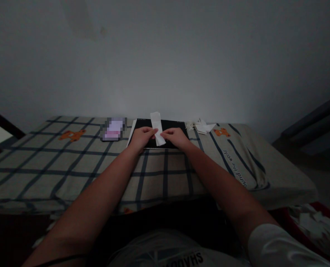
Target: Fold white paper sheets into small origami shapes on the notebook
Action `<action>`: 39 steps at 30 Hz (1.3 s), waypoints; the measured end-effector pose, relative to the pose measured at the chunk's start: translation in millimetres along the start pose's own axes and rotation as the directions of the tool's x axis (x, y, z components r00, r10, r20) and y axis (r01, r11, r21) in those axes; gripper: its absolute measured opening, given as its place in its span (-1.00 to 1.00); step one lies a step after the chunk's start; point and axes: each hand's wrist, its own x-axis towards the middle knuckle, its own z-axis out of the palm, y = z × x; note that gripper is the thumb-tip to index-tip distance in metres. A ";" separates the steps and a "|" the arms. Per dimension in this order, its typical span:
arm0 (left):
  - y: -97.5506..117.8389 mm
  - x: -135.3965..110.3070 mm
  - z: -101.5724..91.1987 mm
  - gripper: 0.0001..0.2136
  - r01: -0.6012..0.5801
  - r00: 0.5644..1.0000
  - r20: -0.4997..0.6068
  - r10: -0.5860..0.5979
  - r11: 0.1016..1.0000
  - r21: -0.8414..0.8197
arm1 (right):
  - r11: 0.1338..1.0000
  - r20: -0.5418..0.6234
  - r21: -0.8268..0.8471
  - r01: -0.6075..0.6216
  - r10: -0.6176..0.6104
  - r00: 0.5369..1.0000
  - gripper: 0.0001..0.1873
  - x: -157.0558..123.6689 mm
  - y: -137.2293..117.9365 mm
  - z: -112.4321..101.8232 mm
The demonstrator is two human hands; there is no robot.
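A long, narrow strip of folded white paper [156,121] stands out above a black pad with punched holes along its far edge [172,128]. My left hand [143,137] pinches the strip's left side between thumb and fingers. From the other side, my right hand [176,137] pinches the strip's lower right edge. The strip leans slightly, its far end reaching past the pad toward the wall. A pale sheet edge [132,133] shows under the pad's left side. My fingertips partly hide the lower part of the strip.
A checked cloth [78,159] covers the table. A blurred-out phone [114,129] lies left of the pad. Crumpled white paper scraps [205,127] sit to its right. The wall [165,66] rises right behind. A red bin with white paper [316,224] stands low at right.
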 end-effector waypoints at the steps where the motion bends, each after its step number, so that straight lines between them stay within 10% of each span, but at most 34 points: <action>1: -0.3 0.2 0.4 -0.74 0.001 1.000 0.002 -0.001 1.000 -0.014 | 1.000 0.003 0.003 0.004 -0.004 1.000 -0.73 -0.1 -0.5 -0.1; 11: -1.6 0.0 2.5 -0.76 0.131 0.980 0.164 -0.111 0.984 -0.118 | 0.997 -0.071 0.038 -0.065 0.068 0.995 -0.70 -0.2 -1.6 -2.1; 39: -1.9 0.6 2.9 -0.76 0.102 0.994 0.031 -0.100 0.992 -0.072 | 0.995 0.025 -0.100 0.006 -0.004 1.000 -0.67 -0.8 -7.8 -3.4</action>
